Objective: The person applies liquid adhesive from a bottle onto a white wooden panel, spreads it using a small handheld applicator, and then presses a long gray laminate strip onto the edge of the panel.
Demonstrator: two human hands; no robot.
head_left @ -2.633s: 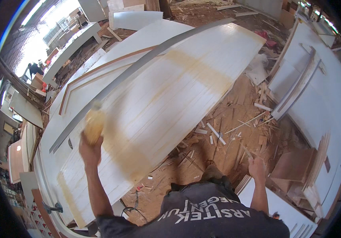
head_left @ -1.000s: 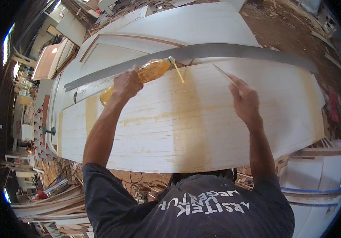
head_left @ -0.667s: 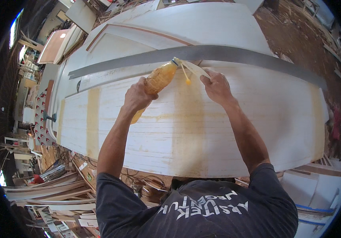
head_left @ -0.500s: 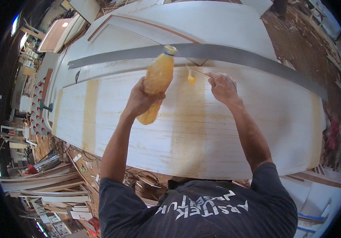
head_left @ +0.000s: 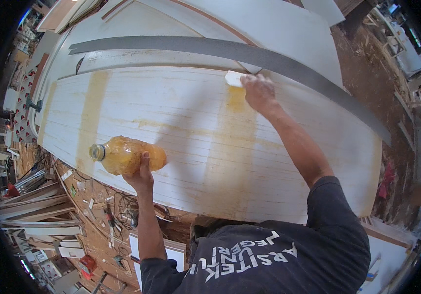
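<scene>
My left hand [head_left: 142,177] is wrapped round a clear plastic bottle [head_left: 128,156] of thick yellow liquid that looks like glue. The bottle lies tilted nearly level above the white panel [head_left: 176,157], its uncapped mouth towards the left. At the panel's far edge, my right hand [head_left: 259,93] pinches a flat white spreader [head_left: 234,79]. Its edge rests at a fresh yellow patch [head_left: 237,100], on top of a wide dried yellow band [head_left: 230,161]. Fingers partly hide the spreader's near end.
A long grey strip [head_left: 210,44] crosses behind the panel, over larger white boards [head_left: 279,24]. Another yellow band [head_left: 92,108] runs across the panel's left part. Stacked wood offcuts [head_left: 38,208], cables [head_left: 127,206] and scraps litter the floor at the lower left.
My left hand has brought the bottle down and left, tipping it from upright to nearly level. The yellow liquid has landed on the panel, and my right hand has moved left with the spreader onto it.
</scene>
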